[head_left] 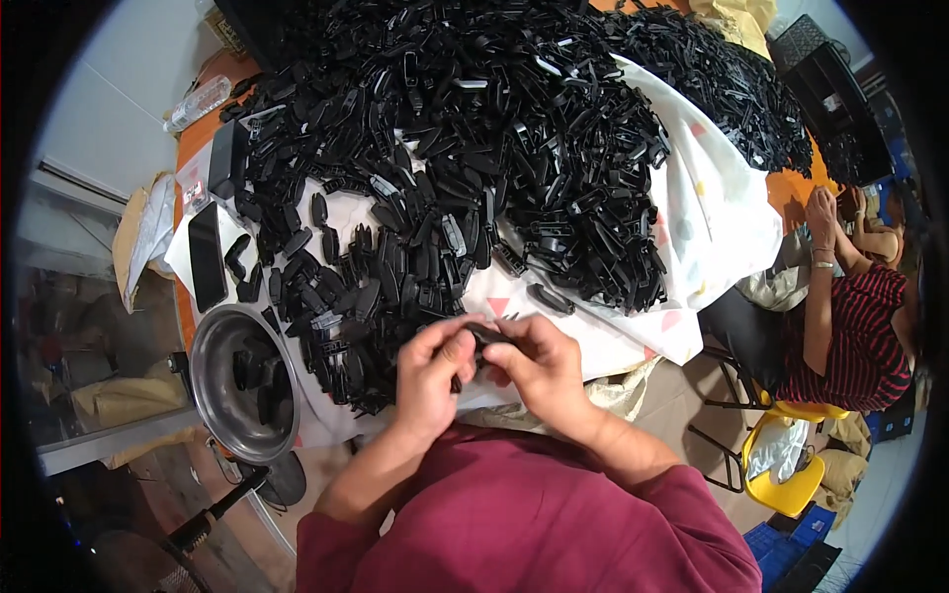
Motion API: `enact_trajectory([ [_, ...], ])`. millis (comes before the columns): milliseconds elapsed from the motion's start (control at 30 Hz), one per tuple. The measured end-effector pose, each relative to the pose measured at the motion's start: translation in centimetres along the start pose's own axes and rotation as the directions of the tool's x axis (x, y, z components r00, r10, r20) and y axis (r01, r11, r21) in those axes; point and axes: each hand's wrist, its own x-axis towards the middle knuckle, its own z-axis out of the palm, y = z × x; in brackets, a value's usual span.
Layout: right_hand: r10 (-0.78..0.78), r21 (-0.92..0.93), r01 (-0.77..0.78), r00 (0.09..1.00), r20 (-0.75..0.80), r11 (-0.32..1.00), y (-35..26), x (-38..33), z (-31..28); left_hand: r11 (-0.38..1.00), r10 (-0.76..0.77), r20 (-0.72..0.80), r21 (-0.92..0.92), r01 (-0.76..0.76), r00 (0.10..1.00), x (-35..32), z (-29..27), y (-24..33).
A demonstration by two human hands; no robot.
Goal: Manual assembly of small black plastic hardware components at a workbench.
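A small black plastic part (484, 334) is pinched between my two hands, just above the near edge of the cloth. My left hand (431, 371) is closed round its left end, thumb on top. From the other side my right hand (539, 364) grips it with bent fingers. The fingers cover much of the part, so its full shape is hidden. Right behind my hands begins a large heap of similar black plastic parts (395, 242), spread over a white patterned cloth (494, 287). One loose part (551, 298) lies on the cloth just beyond my right hand.
On the left, a metal bowl (205, 381) holds several black parts. Near it lie a black phone (206, 259), a dark box (229, 158) and a clear plastic bottle (198, 104). Another person (840, 336) sits at the right by the table, near a yellow chair (786, 484) and a black crate (840, 99).
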Motion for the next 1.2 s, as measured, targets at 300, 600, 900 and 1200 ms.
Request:
enact_trajectory([
  [300,-0.42,-0.964,0.169,0.905,0.07,0.205,2.3,2.7,-4.1,0.336,0.442,0.301,0.818,-0.467,0.845,7.7,0.9,5.0],
  [600,-0.522,-0.933,0.262,0.847,0.1,0.246,2.6,2.5,-5.1,-0.646,-0.044,0.829,0.403,-0.649,0.558,10.9,2.1,4.5],
  [900,0.027,0.68,0.0,0.999,-0.029,0.733,-4.0,2.7,-3.5,0.761,0.422,0.282,0.406,-0.506,0.862,4.8,2.6,2.9],
  [1200,0.105,0.592,-0.171,0.984,0.144,0.788,-4.0,2.0,-3.8,0.417,0.456,0.571,0.54,-0.731,0.682,4.1,2.2,5.3],
])
